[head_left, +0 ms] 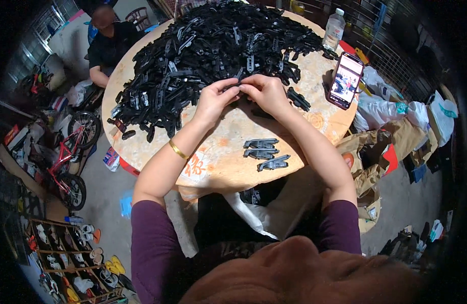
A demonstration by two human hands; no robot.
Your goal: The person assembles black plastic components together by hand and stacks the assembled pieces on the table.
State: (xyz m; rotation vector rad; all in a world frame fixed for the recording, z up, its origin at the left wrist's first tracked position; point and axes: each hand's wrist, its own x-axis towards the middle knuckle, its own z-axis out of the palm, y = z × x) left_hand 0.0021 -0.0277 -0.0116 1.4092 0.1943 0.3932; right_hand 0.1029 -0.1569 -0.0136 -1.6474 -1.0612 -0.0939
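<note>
Both of my hands meet over the near edge of a large pile of black plastic clip-like parts (pixel 193 66) on the round table. My left hand (pixel 217 103) is closed in a pinch, with thumb and forefinger at a small black plastic part (pixel 239 75). Opposite it, my right hand (pixel 269 95) pinches at the same part, and the fingers hide most of it. Three similar black parts (pixel 261 153) lie in a short stack of rows nearer to me, between my forearms. A few loose parts (pixel 298 99) rest just right of my right hand.
A phone (pixel 345 81) with a lit screen stands tilted at the table's right side, near a clear plastic bottle (pixel 334 29). Another person (pixel 112 45) sits at the far left. Bags (pixel 380 152) crowd the right; a red bicycle (pixel 71 157) and shoe rack (pixel 66 253) stand left.
</note>
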